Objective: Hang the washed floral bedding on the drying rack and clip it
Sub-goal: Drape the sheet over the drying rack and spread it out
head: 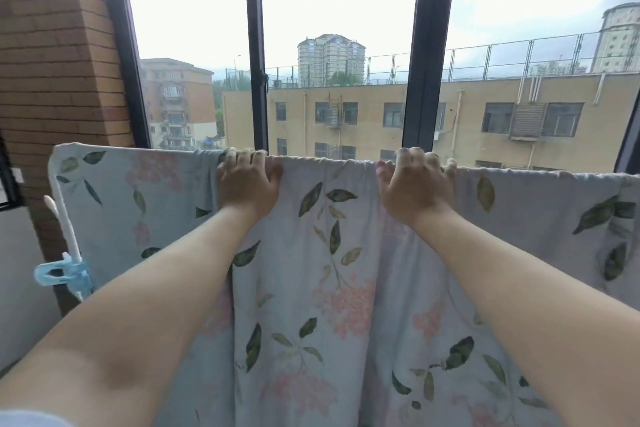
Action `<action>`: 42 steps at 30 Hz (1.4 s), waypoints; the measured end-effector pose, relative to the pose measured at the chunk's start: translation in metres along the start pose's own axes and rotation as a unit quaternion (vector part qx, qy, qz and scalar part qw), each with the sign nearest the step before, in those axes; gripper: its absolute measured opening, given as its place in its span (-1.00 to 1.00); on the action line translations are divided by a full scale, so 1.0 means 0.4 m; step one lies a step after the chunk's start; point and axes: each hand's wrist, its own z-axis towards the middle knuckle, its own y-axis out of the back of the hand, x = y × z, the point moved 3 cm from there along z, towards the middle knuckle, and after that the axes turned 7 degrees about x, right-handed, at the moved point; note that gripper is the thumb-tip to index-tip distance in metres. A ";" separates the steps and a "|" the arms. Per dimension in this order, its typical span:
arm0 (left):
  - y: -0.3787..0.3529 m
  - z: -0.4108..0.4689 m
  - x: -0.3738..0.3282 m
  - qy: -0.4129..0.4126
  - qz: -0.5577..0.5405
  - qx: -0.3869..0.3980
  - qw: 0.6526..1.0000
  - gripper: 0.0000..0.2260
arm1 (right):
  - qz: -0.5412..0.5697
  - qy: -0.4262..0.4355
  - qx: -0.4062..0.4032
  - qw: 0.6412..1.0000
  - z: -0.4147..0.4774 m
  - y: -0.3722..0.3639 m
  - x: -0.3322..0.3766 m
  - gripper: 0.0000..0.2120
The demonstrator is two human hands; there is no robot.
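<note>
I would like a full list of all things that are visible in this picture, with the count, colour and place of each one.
floral bedding: one, pale blue-grey with green leaves and pink flowers, draped across the whole width of the view
clip: one, light blue, lower left, by the bedding's left edge
rack bar: one, white, along the bedding's left edge, above the clip
window frames: several, dark, behind the bedding
brick wall: one, reddish brown, upper left
buildings: several, yellow and grey, outside the window
left hand: one, gripping the bedding's top edge
right hand: one, gripping the same edge, further right
</note>
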 end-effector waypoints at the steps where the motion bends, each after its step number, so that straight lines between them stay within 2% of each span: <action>1: 0.004 0.000 -0.002 -0.018 0.011 -0.006 1.000 -0.60 | 0.009 0.025 0.001 1.000 -0.002 -0.009 0.040 -0.49; 5: 0.006 -0.028 -0.081 -0.056 -0.001 -0.005 0.998 -0.66 | 0.028 0.101 0.017 0.994 -0.003 -0.043 0.192 -0.52; 8: 0.018 -0.046 -0.144 -0.150 -0.068 -0.017 0.986 -0.64 | 0.030 0.096 0.034 0.994 0.002 -0.060 0.240 -0.55; 10: 0.036 -0.031 -0.096 -0.171 -0.117 -0.027 0.978 -0.64 | 0.023 0.091 0.000 0.996 0.002 -0.055 0.225 -0.62; 12: 0.038 0.002 0.002 -0.122 -0.124 -0.029 0.984 -0.61 | 0.004 0.072 -0.039 0.997 0.001 -0.041 0.176 -0.66; 15: 0.031 0.074 0.190 0.032 -0.104 0.046 0.993 -0.54 | 0.008 0.008 -0.049 0.999 0.009 -0.025 0.123 -0.76; 17: 0.033 0.109 0.301 0.082 -0.088 0.074 0.990 -0.51 | 0.014 -0.006 -0.051 0.999 0.013 -0.024 0.141 -0.82; 22: 0.035 0.150 0.468 0.119 -0.073 0.086 0.986 -0.55 | 0.032 0.036 -0.087 0.995 -0.007 -0.060 0.214 -0.68; 24: 0.031 0.168 0.508 0.141 -0.057 0.096 0.984 -0.55 | 0.033 0.034 -0.088 0.995 -0.009 -0.080 0.216 -0.68; 30: 0.029 0.198 0.563 0.215 -0.029 0.131 0.967 -0.51 | -0.001 0.038 -0.096 0.995 0.000 -0.093 0.205 -0.66; 34: 0.027 0.173 0.522 0.259 -0.098 0.084 0.957 -0.43 | -0.038 0.064 -0.107 0.991 0.000 -0.102 0.184 -0.65; 36: 0.032 0.102 0.450 0.241 -0.118 0.016 0.963 -0.39 | -0.022 0.076 -0.121 0.990 -0.017 -0.103 0.172 -0.55; 38: 0.013 -0.015 0.377 0.162 -0.123 -0.048 0.978 -0.42 | 0.008 0.097 -0.164 0.982 -0.056 -0.113 0.160 -0.46; 40: -0.053 -0.148 0.312 0.082 -0.106 -0.038 0.990 -0.49 | 0.060 0.108 -0.211 0.970 -0.126 -0.146 0.130 -0.48; 42: -0.125 -0.245 0.272 0.055 -0.074 0.031 0.995 -0.50 | 0.118 0.067 -0.226 0.964 -0.193 -0.196 0.089 -0.52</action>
